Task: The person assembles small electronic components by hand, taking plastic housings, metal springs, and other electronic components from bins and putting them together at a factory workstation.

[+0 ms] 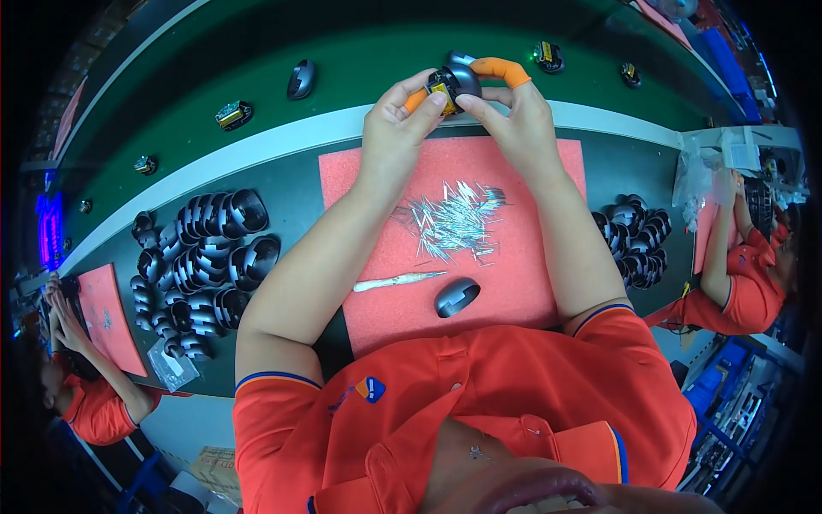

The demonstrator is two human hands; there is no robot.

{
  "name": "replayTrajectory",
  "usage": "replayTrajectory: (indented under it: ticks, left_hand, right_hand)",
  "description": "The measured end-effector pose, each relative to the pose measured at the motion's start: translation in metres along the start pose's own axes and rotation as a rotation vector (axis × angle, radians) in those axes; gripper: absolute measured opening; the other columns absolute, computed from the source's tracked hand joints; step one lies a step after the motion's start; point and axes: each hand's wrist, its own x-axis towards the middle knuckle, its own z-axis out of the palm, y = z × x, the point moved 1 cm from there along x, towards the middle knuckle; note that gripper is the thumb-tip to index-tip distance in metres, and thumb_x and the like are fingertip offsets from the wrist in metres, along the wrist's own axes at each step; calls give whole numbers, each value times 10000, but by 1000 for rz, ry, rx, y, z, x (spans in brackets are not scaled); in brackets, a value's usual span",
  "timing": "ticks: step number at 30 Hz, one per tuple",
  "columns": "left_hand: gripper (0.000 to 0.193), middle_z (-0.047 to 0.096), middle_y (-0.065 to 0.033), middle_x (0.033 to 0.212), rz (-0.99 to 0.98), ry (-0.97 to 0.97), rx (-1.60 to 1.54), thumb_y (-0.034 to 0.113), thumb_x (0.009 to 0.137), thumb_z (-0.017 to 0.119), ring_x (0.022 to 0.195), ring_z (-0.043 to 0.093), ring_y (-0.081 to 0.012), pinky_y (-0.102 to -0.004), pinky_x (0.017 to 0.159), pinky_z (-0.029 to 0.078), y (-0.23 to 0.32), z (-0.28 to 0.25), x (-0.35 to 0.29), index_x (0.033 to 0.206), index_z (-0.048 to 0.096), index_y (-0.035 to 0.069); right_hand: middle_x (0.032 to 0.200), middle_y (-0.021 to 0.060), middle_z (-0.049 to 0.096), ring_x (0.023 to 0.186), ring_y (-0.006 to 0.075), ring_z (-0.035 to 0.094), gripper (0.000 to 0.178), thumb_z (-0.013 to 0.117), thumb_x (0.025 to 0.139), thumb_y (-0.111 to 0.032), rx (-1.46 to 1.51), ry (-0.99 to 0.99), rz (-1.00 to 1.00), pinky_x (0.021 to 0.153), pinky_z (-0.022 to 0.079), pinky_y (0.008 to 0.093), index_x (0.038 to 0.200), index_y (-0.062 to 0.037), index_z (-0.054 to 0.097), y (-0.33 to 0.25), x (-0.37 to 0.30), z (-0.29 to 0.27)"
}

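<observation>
both hands pinch a small black mouse part [454,86] up over the belt edge: left hand [398,128], right hand [514,116]. it could slip onto pins [454,218] bc the grip's fingertips only.

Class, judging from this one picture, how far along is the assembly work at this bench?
Done: assembled units appear to lie on the green belt. In hand: the left hand and right hand both grip one part-built mouse. Left: stacked dark shells, a lone shell and a heap of metal pins wait on the bench.
</observation>
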Motion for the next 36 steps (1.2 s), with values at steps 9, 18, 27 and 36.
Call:
replayTrajectory:
  ticks: [9,18,27,36]
  left_hand:
    - [425,602,-107,1135,-8,16,-17,160,901,625,981,599,-124,-244,864,493,-5,2,3,1268,509,-22]
    - [606,524,-192,1177,59,92,20,188,899,614,1034,579,-177,-279,876,498,-1,1,3,1376,294,-4]
    - [562,561,-175,1099,70,84,145,209,850,637,982,585,-169,-258,803,487,8,0,4,1313,402,-8]
    - [532,591,-152,1057,236,39,293,196,861,645,851,608,-146,-237,712,496,-18,0,14,1314,422,27]
  right_hand:
    - [994,123,678,851,120,650,396,626,901,-230,315,-76,173,762,475,231,1239,-38,553,16,-1,5]
    - [1049,163,637,966,251,605,472,415,977,-397,-208,332,42,878,434,336,1236,-26,550,41,11,-11]
    - [1130,230,572,1043,361,553,552,344,967,-476,-502,263,335,922,411,425,1093,-23,635,80,32,-5]
    - [1117,182,623,1042,304,606,720,652,698,-651,-661,224,456,904,465,377,1094,-49,666,79,44,-4]
